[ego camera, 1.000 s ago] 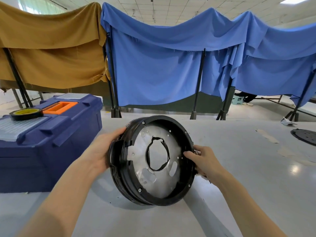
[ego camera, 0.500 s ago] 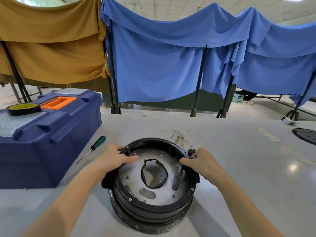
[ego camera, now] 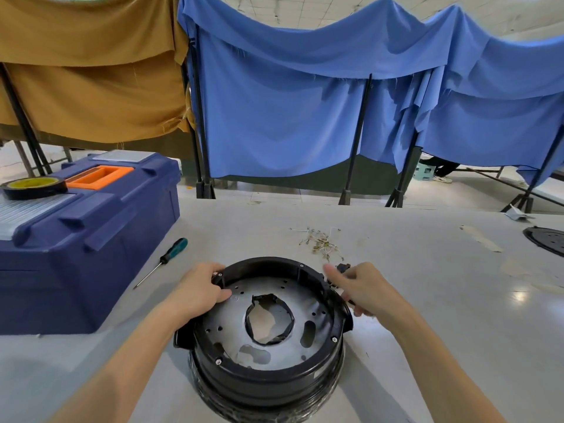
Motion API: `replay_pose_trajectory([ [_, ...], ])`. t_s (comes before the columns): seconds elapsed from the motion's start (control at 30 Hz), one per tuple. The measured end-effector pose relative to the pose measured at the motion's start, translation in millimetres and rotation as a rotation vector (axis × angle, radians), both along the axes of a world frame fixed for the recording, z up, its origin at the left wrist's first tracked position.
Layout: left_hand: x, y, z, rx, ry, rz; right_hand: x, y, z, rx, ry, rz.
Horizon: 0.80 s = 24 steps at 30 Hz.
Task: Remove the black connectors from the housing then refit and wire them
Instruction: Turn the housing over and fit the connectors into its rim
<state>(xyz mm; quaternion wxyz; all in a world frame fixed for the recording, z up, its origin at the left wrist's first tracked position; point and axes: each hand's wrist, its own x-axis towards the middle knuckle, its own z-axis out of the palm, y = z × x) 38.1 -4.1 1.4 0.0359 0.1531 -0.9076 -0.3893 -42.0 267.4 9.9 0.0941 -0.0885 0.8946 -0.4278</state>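
Observation:
The round black housing (ego camera: 268,380) lies flat on the table, with its grey metal plate (ego camera: 317,297) facing up. My left hand (ego camera: 198,291) grips the housing's left rim, thumb on the inside. At the right rim is my right hand (ego camera: 363,288), one finger pointing left and blurred, the others curled outside the rim. A small black connector (ego camera: 343,266) shows just above that hand at the rim's far right. Whether the fingers hold it is hidden. Black tape rings the plate's centre hole (ego camera: 268,323).
A green-handled screwdriver (ego camera: 166,257) lies to the left beside a blue toolbox (ego camera: 91,245), which has a tape roll (ego camera: 33,187) on top. A heap of small wire terminals (ego camera: 320,242) lies behind the housing. A black disc (ego camera: 546,239) sits at the far right edge.
The housing was held upright off the table a second ago; it now lies flat on the table. My right hand has loosened from the rim and shifted outward near the connector.

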Motion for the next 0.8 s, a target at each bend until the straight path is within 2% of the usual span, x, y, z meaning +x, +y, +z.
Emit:
replay_pose_trajectory([
  [0.13,3.1,3.9,1.3,-0.1,0.086,-0.042,-11.8,13.5,2.9,-0.172,-0.041,-0.159],
  [0.2,2.2,9.1,0.5,-0.161,0.131,-0.007,-14.5,18.7,3.4,-0.27,0.048,-0.197],
  [0.27,0.0,18.7,4.8,-0.155,0.261,-0.003,-14.6,19.0,7.0,-0.425,0.169,-0.233],
  [0.37,-8.5,39.4,12.7,-0.188,0.393,-0.141,-14.8,13.9,15.0,-0.621,0.241,-0.172],
  [0.47,-16.4,50.9,12.3,-0.302,0.374,-0.196,-18.2,13.3,15.4,-0.6,0.321,-0.15],
  [0.6,-19.9,45.2,2.2,-0.422,0.248,-0.12,-23.9,28.8,0.6,-0.508,0.392,-0.231],
  [0.7,-20.6,39.1,-3.5,-0.421,0.156,-0.098,-29.3,39.5,-19.8,-0.402,0.357,-0.304],
  [0.8,-21.4,37.7,-4.5,-0.404,0.149,-0.104,-35.6,42.3,-42.5,-0.235,0.355,-0.341],
])
